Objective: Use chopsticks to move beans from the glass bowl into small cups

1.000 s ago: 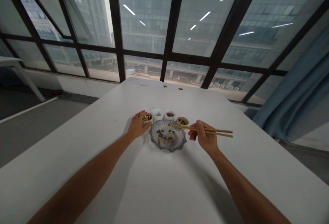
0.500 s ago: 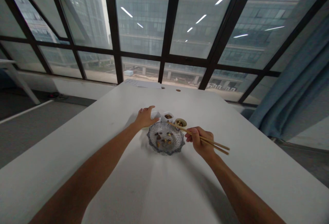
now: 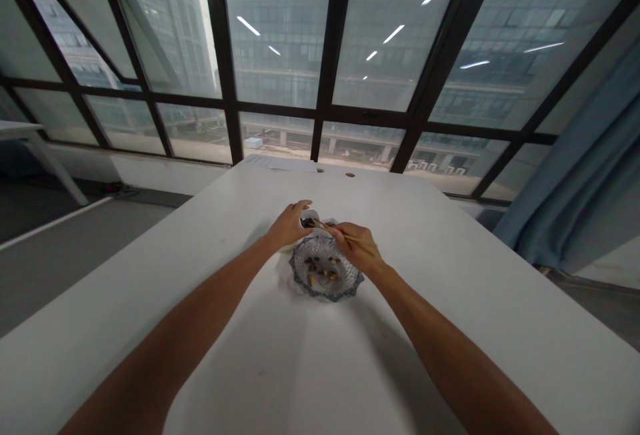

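My left hand (image 3: 289,224) curves its thumb and fingers around a small white cup (image 3: 311,214) with dark pieces inside. Wooden chopsticks (image 3: 321,224) are gripped in my right hand (image 3: 359,247), their tips at the dark pieces in that cup. Just in front of both hands stands a clear glass bowl (image 3: 327,297) with a scalloped rim, several dark and yellowish bits scattered in its bottom. Part of a second white cup (image 3: 331,220) shows behind my right hand, which hides most of it.
Everything stands on a long white table (image 3: 240,375). Paper sheets (image 3: 285,164) lie at its far end, close to two round spots in the tabletop. Beyond are large dark-framed windows (image 3: 280,105), with a blue curtain (image 3: 560,182) on the right and another white table (image 3: 20,130) at left.
My right hand has moved left and away from me with the chopsticks, from the right of the bowl to the cup at my left hand. It now covers the olive-coloured cup seen earlier.
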Motion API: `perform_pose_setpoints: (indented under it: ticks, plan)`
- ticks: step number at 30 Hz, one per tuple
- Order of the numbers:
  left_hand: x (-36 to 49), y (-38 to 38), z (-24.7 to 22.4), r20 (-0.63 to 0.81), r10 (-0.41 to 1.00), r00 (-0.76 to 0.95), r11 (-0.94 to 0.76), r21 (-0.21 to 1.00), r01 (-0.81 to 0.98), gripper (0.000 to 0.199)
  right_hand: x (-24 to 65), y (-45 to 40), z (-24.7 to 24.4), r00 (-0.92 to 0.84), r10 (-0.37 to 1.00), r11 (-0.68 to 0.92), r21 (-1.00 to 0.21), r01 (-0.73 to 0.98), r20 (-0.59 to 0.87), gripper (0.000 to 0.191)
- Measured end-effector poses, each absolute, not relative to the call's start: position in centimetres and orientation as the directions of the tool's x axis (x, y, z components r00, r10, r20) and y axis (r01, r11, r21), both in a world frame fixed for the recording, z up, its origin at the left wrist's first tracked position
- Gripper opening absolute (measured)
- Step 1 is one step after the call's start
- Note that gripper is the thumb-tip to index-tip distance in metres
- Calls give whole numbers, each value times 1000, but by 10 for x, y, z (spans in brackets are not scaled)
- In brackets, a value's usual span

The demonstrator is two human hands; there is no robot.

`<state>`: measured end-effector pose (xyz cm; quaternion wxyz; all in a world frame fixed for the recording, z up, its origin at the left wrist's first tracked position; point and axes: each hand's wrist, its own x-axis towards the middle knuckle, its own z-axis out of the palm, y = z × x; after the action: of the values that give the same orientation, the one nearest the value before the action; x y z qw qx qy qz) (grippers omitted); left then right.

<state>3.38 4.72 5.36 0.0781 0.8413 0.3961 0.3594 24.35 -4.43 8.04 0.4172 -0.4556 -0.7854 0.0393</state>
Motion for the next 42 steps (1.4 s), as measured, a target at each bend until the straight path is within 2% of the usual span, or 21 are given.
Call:
perform_pose_setpoints:
  ticks: [3, 6, 8, 11, 14, 19, 26, 35, 42]
  plan:
    - [34, 49, 51, 538, 732, 418, -662, 417, 623, 69, 242, -45, 84, -158, 773, 539, -504, 675, 615, 44]
    - [34, 54, 45, 519, 756, 399, -635, 430, 642, 67, 249, -59, 85, -10, 791, 483, -615, 623, 611, 50]
    - [34, 58, 40, 485, 782, 390, -605, 447, 659, 65, 255, -70, 83, 30, 809, 472, -678, 563, 588, 55]
    - [35, 63, 36, 421, 820, 387, -561, 462, 687, 61, 259, -79, 81, -100, 850, 484, -691, 536, 518, 55]
    - [34, 64, 37, 409, 825, 390, -551, 426, 718, 59, 257, -79, 76, -217, 872, 480, -674, 562, 439, 52]
    - [17, 52, 36, 496, 783, 375, -573, 341, 745, 48, 254, -74, 69, -220, 893, 445, -708, 548, 391, 48]
    - [-14, 22, 20, 606, 751, 261, -566, 388, 727, 36, 251, -80, 69, -182, 920, 389, -760, 520, 347, 46]
    - [-20, 11, 6, 665, 717, 211, -578, 397, 713, 32, 252, -83, 68, -217, 894, 442, -699, 563, 392, 48]
    - [-20, 12, -1, 660, 717, 226, -592, 404, 698, 33, 252, -87, 71, -496, 750, 658, -426, 621, 437, 55]
